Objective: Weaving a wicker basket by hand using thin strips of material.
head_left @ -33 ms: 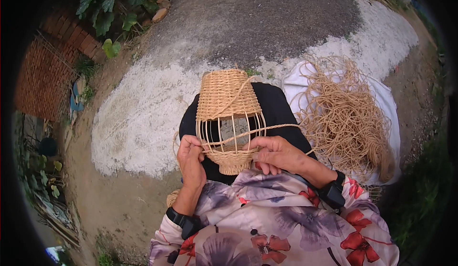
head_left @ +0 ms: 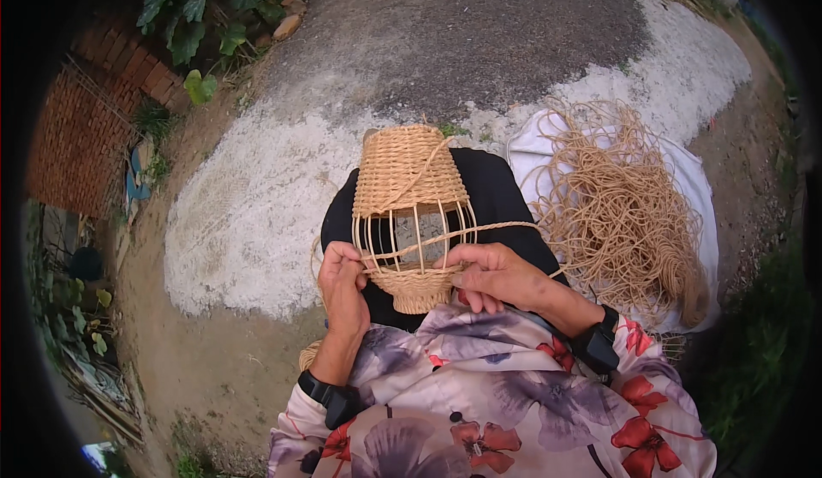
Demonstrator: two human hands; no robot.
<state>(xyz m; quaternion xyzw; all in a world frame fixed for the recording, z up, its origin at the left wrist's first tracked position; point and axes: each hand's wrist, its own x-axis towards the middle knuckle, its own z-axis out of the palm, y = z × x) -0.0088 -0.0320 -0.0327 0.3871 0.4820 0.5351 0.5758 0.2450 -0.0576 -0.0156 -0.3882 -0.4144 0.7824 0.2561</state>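
Observation:
A woven basket (head_left: 407,170) lies across my lap on dark cloth, its wide woven end away from me and its narrow foot toward me. Bare upright stakes (head_left: 417,236) show between two woven bands. A twisted tan cord (head_left: 501,225) comes in from the right, slants across the stakes and reaches my left hand (head_left: 342,285), whose thumb and fingers pinch it at the basket's left side. My right hand (head_left: 495,277) is closed on the right edge of the lower woven band, its index fingertip among the stakes. Parts of both hands' fingers are hidden.
To the right, a big tangled heap of tan cord (head_left: 629,212) rests on a white cloth (head_left: 698,187). Floral fabric (head_left: 514,392) covers my lap and arms. A brick wall (head_left: 81,135) and leafy plants (head_left: 193,7) stand at the left.

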